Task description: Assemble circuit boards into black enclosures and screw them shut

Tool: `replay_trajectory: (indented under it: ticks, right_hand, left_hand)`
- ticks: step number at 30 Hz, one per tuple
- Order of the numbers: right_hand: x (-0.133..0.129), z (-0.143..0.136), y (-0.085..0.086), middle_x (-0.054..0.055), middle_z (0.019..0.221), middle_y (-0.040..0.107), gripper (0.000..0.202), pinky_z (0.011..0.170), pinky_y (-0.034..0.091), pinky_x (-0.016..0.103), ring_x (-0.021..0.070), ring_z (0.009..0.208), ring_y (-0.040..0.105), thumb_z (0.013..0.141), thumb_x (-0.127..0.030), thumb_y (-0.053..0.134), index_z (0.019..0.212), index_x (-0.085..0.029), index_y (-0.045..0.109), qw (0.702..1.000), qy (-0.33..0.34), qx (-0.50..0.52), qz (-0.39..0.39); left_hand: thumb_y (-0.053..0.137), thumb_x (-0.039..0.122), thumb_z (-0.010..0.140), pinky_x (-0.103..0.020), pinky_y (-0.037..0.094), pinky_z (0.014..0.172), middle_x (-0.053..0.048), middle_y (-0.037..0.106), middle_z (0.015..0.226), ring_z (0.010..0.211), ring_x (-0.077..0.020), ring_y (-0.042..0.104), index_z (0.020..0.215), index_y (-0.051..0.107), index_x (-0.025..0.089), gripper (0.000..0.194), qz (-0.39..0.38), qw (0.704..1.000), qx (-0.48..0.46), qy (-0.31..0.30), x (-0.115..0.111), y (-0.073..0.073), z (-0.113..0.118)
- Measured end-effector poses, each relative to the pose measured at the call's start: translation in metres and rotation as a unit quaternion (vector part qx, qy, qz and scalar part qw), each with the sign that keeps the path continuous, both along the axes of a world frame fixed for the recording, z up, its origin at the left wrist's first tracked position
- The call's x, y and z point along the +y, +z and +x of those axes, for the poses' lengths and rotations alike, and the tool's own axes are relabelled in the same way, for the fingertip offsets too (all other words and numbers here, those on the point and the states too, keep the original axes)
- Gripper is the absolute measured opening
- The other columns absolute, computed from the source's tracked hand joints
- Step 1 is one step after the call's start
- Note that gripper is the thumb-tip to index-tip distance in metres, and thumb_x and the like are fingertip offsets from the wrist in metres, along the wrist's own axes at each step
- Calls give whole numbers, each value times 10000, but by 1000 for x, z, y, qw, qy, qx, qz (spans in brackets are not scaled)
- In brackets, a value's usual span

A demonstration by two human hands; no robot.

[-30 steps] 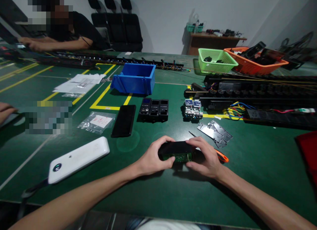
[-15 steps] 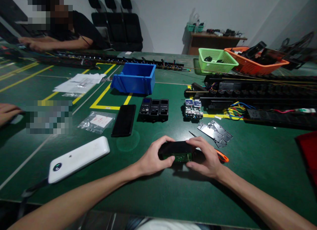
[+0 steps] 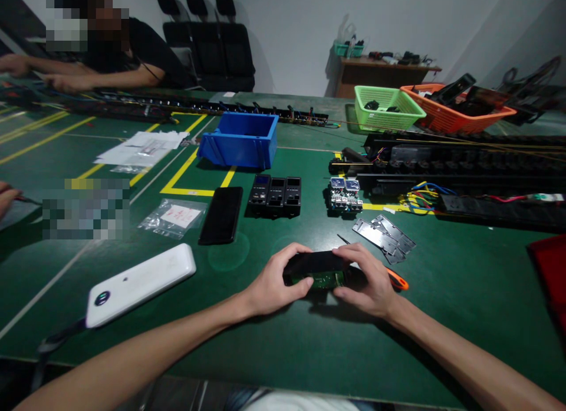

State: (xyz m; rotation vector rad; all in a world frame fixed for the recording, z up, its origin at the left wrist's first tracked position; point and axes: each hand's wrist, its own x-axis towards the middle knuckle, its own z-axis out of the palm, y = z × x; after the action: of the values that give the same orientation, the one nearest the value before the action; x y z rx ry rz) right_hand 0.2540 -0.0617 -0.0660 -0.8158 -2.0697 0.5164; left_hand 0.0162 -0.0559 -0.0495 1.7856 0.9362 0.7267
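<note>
Between both hands, just above the green table, is a black plastic housing (image 3: 316,261) with a green circuit board (image 3: 325,280) showing on the side toward me. My left hand (image 3: 276,281) grips its left end, thumb pressed against the board side. Around the right end curl the fingers of my right hand (image 3: 369,281). Partly hidden behind my right hand lies an orange-handled tool (image 3: 398,279). Beyond the hands stand several black modules with small screens (image 3: 275,196) and bare circuit boards (image 3: 345,196). Loose dark flat plates (image 3: 384,236) lie to the right.
A black phone (image 3: 220,215), a white power bank (image 3: 141,285) and a plastic bag (image 3: 173,217) lie left. Farther back are a blue bin (image 3: 241,141), green basket (image 3: 389,108) and orange basket (image 3: 460,113). Wired black rails (image 3: 464,184) fill the right. A co-worker (image 3: 145,60) sits far left.
My hands and the housing have hardly moved. The co-worker's arms at the far left have shifted, and another person's hand at the left edge has moved and now holds a thin tool.
</note>
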Motion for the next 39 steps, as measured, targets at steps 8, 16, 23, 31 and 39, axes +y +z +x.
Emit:
replay_trajectory:
  ticks: [8,16,23,31,39]
  right_hand:
    - [-1,1,-2,118,1053,587,587,715,515,377,249,915,580,792,-406,713,1291,-186,497,1000,0,-3,2]
    - [-2,2,-2,122,1065,588,601,714,512,375,253,915,589,788,-407,717,1298,-187,488,1000,3,-6,3]
    - [-1,2,-3,120,1061,589,602,722,507,377,252,923,588,788,-408,721,1296,-185,489,1000,5,-6,9]
    - [-1,1,-1,116,1043,590,584,715,522,383,254,914,584,799,-424,702,1292,-191,494,1000,-4,-9,11]
    - [-1,0,1,122,1038,601,549,680,525,369,249,886,592,808,-433,687,1267,-184,515,1000,-13,-1,3]
  left_hand:
    - [628,250,791,-287,466,826,-41,580,1044,936,-190,570,1153,492,181,393,5,1000,4,-2,1,2,0]
    - [639,252,769,-280,471,805,-38,575,1032,908,-183,567,1141,493,178,406,8,1000,5,-2,1,3,0]
    - [650,245,746,-279,479,796,-39,575,1016,896,-182,570,1131,495,169,421,6,1000,11,-2,2,4,1]
    - [666,256,738,-290,485,819,-48,586,1039,922,-193,580,1147,496,172,451,5,1000,19,-1,1,5,1]
    - [662,282,763,-293,492,813,-47,600,1032,914,-192,591,1158,500,173,441,-10,1000,10,-2,2,4,1]
